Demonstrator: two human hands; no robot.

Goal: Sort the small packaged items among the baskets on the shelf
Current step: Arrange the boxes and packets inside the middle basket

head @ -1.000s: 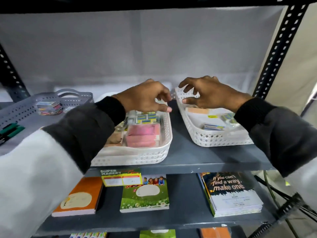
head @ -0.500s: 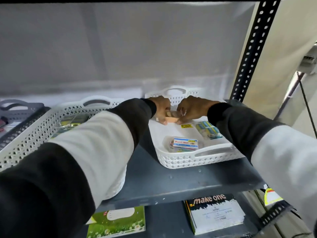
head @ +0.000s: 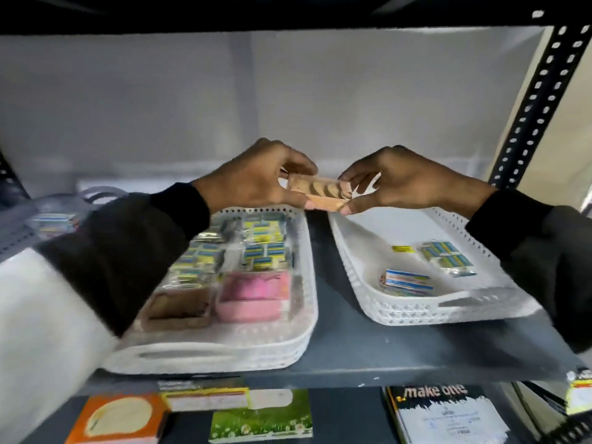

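Both hands hold one small orange packet [head: 320, 193] in the air above the gap between two white baskets. My left hand [head: 256, 177] pinches its left end, my right hand [head: 397, 182] its right end. The left white basket [head: 298, 331] is packed with small blue-and-yellow packets [head: 262, 248], a pink pack [head: 253, 298] and a brown pack [head: 177, 310]. The right white basket [head: 410, 312] holds a blue-and-white packet [head: 407, 280], a blue-green packet [head: 447, 256] and a small yellow label [head: 403, 249].
A grey basket [head: 19, 229] with colourful packets stands at the far left, partly behind my left sleeve. A black perforated upright [head: 538, 100] rises at the right. Books and notebooks [head: 448, 415] lie on the lower shelf.
The orange packet has been lifted out of the right basket's back end. Both hands carried it up and leftwards to above the gap between the white baskets.
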